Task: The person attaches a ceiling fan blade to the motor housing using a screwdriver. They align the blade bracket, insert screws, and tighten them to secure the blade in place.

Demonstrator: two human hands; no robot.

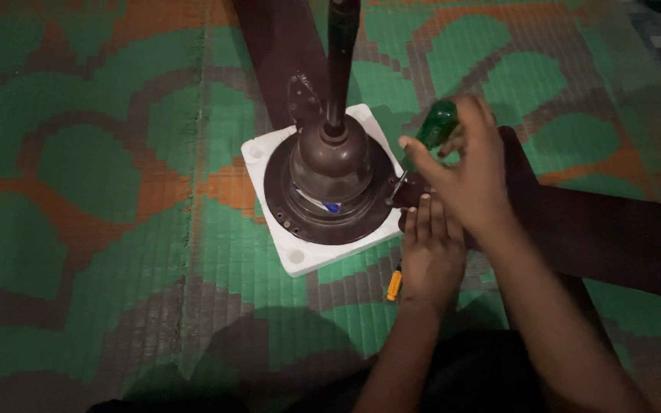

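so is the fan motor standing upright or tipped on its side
Upright: the fan motor sits flat on the white foam block, its rod rising straight up.

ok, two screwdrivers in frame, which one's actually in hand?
The green-handled screwdriver: the right hand grips it, tip angled down at the brown fan motor housing. The yellow-handled screwdriver lies on the mat beside the left hand, not gripped.

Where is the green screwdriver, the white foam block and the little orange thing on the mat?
green screwdriver [436, 126], head view, on its green handle.
white foam block [301, 259], head view, on its bare front corner.
orange thing [395, 284], head view, on its orange body beside the left hand [431, 256].
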